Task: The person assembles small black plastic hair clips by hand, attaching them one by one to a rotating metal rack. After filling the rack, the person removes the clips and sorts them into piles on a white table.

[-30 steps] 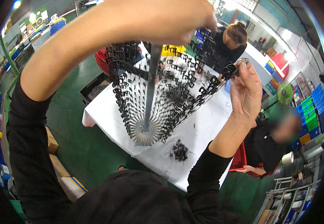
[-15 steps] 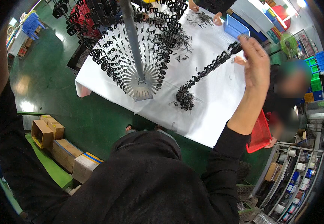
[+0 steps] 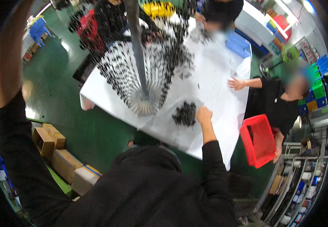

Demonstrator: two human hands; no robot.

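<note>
My right hand (image 3: pixel 205 114) is closed just above the white-covered table (image 3: pixel 217 94). Right beside it lies a heap of small black clip-like parts (image 3: pixel 185 114), blurred by motion. What the fingers hold, if anything, cannot be made out. My left forearm (image 3: pixel 6 64) reaches up along the left side, and its hand lies beyond the picture. In front of me stands a grey pole (image 3: pixel 138 49) with a slotted metal disc (image 3: pixel 144 104) at its foot. Strings of small black parts (image 3: pixel 120 72) fan upward from the disc around the pole.
At the right a co-worker (image 3: pixel 275 102) holds a red basket (image 3: pixel 258 140) and stretches a hand (image 3: pixel 237 83) over the table. Other people sit across it, near a blue tray (image 3: pixel 239 44). Cardboard boxes (image 3: pixel 65 164) stand at lower left, a shelf rack (image 3: pixel 296 185) at lower right.
My right hand has come down and left from its raised place. The black string it held up no longer hangs; only the heap shows. The co-worker's red basket is more fully in view.
</note>
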